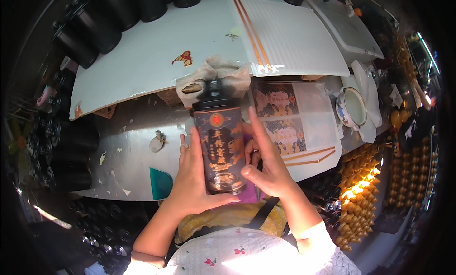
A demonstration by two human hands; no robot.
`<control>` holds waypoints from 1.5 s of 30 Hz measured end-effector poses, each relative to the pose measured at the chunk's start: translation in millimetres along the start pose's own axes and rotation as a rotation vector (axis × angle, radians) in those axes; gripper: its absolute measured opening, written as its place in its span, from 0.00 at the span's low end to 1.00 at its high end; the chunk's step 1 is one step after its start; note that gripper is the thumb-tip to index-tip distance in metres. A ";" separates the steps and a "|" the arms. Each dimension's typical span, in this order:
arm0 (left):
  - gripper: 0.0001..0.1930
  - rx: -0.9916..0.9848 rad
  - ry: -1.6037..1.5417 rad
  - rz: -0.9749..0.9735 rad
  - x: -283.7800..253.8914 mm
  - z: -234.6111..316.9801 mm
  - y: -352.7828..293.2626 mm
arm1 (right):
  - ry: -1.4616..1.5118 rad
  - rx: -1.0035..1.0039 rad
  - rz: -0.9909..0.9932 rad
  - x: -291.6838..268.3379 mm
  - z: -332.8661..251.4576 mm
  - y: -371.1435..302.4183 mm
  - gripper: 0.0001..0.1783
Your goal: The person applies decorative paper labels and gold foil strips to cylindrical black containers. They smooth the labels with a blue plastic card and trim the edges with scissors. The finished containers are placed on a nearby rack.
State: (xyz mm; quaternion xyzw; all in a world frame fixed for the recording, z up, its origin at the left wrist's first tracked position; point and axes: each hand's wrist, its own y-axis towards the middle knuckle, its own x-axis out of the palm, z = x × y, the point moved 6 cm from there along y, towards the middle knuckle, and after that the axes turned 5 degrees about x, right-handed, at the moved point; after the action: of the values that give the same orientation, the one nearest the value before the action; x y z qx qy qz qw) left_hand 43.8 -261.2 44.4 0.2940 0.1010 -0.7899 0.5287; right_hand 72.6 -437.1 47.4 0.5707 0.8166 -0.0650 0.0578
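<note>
1. Closest to me, 1 black bottle is held up in front of the metal worktop, its lid pointing away from me and its base over the near edge in my view.
2. Its front carries orange-gold lettering and patterns, with 1 red round emblem below the lid.
3. With my left hand I grip the bottle's left side, fingers straight along it and thumb stretched across by the base.
4. With my right hand I close on its right side, index finger extended, thumb at the lower part, other fingers bent.
5. Beyond the lid, 1 crumpled cloth hangs over the near edge of the raised white board.
6. Toward the worktop's right edge I have printed decal sheets and 1 white enamel pot.
7. At its near edge, left of my hands, lies 1 teal scraper.
8. More black bottles stand at the board's far left corner.
</note>
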 end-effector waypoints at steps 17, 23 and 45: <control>0.78 0.099 -0.221 0.111 2.0 -0.7 -6.5 | 0.083 -0.036 -0.153 -2.9 6.8 -1.3 0.54; 0.77 0.137 -0.214 0.160 0.9 -2.7 -10.3 | 0.119 -0.012 -0.182 -2.1 15.7 -5.8 0.59; 0.58 0.087 -0.151 0.132 4.9 -30.9 -5.5 | -0.023 -0.074 -0.175 2.0 5.1 -1.6 0.61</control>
State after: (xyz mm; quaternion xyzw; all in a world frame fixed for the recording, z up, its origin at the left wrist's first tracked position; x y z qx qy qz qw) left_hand 48.6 -248.2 15.8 0.2622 0.0069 -0.7768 0.5726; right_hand 70.5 -436.7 42.2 0.4938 0.8645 -0.0462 0.0824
